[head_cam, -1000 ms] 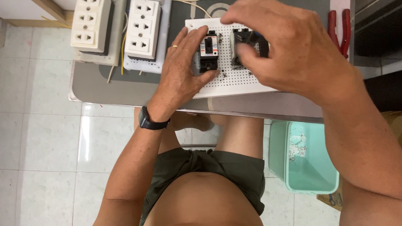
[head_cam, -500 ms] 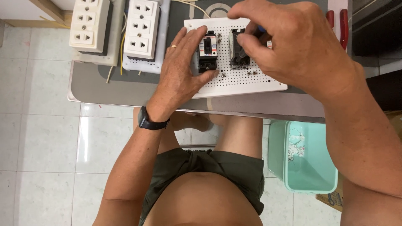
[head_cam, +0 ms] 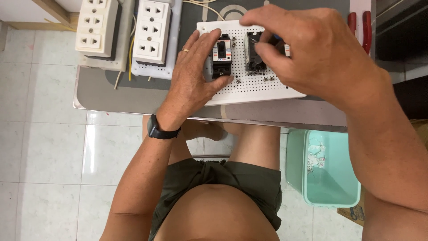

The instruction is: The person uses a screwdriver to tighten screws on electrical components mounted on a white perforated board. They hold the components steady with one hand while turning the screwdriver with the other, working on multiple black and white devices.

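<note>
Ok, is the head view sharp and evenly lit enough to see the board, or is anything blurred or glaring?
Head view: light is soft and even, no hard glare; the white board and black breaker read sharp; the right hand looms large and hides the second breaker; pale floor tiles show mild sheen.

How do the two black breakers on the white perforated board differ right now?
The left breaker is in plain view, its light label panel showing; the right breaker is largely hidden. The left hand only brackets the left breaker with thumb and fingers, while the right hand grips the right breaker from above. Both are black, stand side by side on the white perforated board.
</note>
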